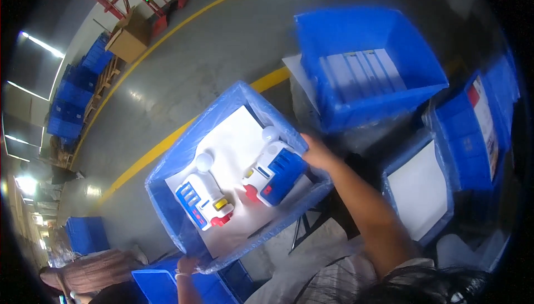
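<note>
Between my hands is a blue plastic bin (157, 204), its walls covered with clear film, tilted in the view. My right hand (316, 152) grips its right rim, fingers partly hidden behind the wall. At the lower left corner, my left hand (187, 265) closes on the near rim. A white sheet (231, 129) lines the bin's bottom. On it lie two toy-like plastic housings: a white one (207, 193) with blue slats, a yellow piece and a red end, and a white-and-blue one (276, 173) with red parts. Each has a round white knob at its far end.
A larger blue bin (372, 104) holding flat white packages stands at the far right. Nearer are a film-lined bin with a white sheet (420, 184) and another blue bin (464, 137). Stacked blue crates (72, 101) and a cardboard box (129, 37) line the left, past a yellow floor line (150, 159).
</note>
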{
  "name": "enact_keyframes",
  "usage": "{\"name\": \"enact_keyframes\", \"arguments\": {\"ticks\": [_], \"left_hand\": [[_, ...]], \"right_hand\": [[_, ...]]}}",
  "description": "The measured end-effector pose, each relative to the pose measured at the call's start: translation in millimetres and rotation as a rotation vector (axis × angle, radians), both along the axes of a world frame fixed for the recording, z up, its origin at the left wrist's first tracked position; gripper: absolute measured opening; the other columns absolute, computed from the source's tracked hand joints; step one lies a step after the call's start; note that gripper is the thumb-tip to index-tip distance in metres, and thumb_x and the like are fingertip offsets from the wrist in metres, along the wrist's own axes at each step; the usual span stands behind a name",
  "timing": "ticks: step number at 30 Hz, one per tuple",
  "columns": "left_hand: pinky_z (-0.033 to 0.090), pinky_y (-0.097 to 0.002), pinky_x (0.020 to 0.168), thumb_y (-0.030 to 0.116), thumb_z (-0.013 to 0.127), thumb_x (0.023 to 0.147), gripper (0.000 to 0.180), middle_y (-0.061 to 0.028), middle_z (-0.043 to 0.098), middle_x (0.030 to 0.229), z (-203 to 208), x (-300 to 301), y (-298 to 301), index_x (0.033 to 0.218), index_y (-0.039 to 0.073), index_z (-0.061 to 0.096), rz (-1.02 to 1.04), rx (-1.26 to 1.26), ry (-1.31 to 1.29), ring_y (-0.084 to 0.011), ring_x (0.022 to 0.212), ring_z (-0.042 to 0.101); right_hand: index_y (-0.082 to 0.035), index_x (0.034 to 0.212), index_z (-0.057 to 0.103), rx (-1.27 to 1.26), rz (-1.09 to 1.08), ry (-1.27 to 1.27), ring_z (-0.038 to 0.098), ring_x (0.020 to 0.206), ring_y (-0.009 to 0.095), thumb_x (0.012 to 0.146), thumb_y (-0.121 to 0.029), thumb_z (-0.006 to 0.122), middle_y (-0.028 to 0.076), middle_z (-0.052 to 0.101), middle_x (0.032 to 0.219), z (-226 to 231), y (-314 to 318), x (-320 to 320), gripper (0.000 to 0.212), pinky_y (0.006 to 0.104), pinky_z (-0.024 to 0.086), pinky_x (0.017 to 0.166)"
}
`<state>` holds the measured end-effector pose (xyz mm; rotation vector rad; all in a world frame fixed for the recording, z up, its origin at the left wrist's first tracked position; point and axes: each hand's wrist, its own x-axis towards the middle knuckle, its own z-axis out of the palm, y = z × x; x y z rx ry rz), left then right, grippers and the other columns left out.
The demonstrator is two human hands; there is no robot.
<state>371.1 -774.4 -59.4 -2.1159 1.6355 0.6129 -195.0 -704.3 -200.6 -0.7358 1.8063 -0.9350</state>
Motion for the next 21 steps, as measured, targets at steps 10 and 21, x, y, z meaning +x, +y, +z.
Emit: {"name": "enact_keyframes", "arguments": {"ticks": [10,21], "left_hand": [[0.046,-0.0408,0.081,0.032,0.063,0.07,0.045,-0.0227,0.062,0.098,-60.7,-4.9,-115.6,0.099,-0.001,0.062,-0.061,-0.369,-0.11,-0.0366,0.093,0.059],[0.045,-0.0339,0.077,0.025,0.072,0.063,0.052,-0.0126,0.064,0.094,-110.0,75.5,-92.4,0.104,-0.005,0.059,0.248,-0.813,0.141,-0.0221,0.084,0.059]], "right_hand": [[-0.004,0.101,0.056,0.075,-0.047,0.499,0.054,0.099,0.034,0.068,-0.018,0.07,0.018,0.056,0.106,26.4,-34.3,20.9,0.039,0.04,0.044,0.085],[-0.002,0.095,0.057,-0.107,-0.108,0.279,0.055,0.095,0.035,0.073,-0.012,0.057,0.019,0.058,0.099,56.6,-13.6,-7.2,0.024,0.0418,0.044,0.084]]}}
